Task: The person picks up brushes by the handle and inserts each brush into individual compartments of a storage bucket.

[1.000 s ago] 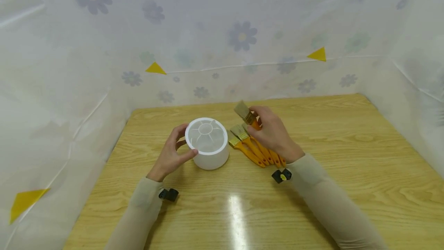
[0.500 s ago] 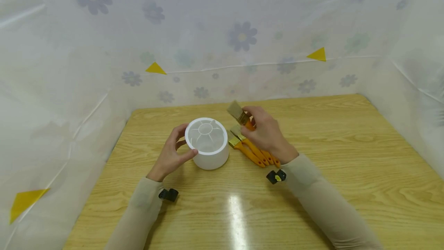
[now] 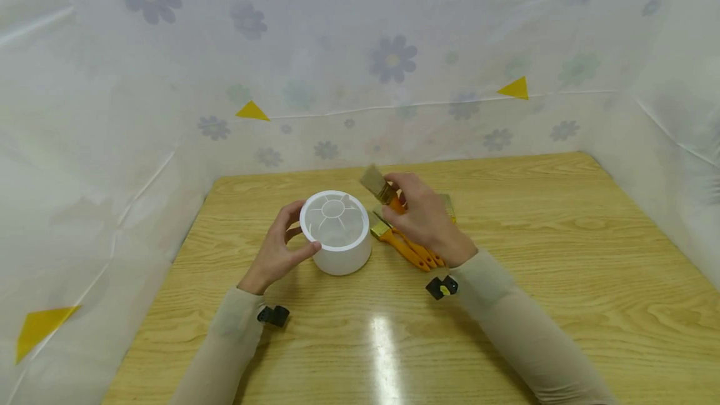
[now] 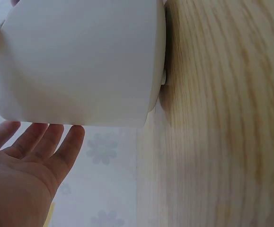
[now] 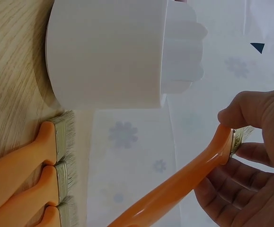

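A round white desk organizer (image 3: pixel 341 261) with spoke-like dividers and a centre ring stands upright on the table. My left hand (image 3: pixel 281 249) grips its left side, thumb at the front rim and fingers round the back; the left wrist view shows the fingertips against its wall (image 4: pixel 80 66). Just right of the organizer, my right hand (image 3: pixel 424 220) pinches a paintbrush (image 5: pixel 174 189) near its metal ferrule. Its bristles point up and to the left, apart from the organizer. Below that hand lie several orange-handled paintbrushes (image 3: pixel 400 246), partly hidden by it.
The wood-grain table (image 3: pixel 326 349) ends at a flower-patterned plastic sheet (image 3: pixel 337 49) behind. More sheeting hangs at both sides. Another brush's bristles (image 3: pixel 448 205) show beyond my right hand.
My right hand has moved left with the paintbrush, nearer the organizer. Another brush's bristles have come into sight to its right. My left hand and the organizer have stayed put.
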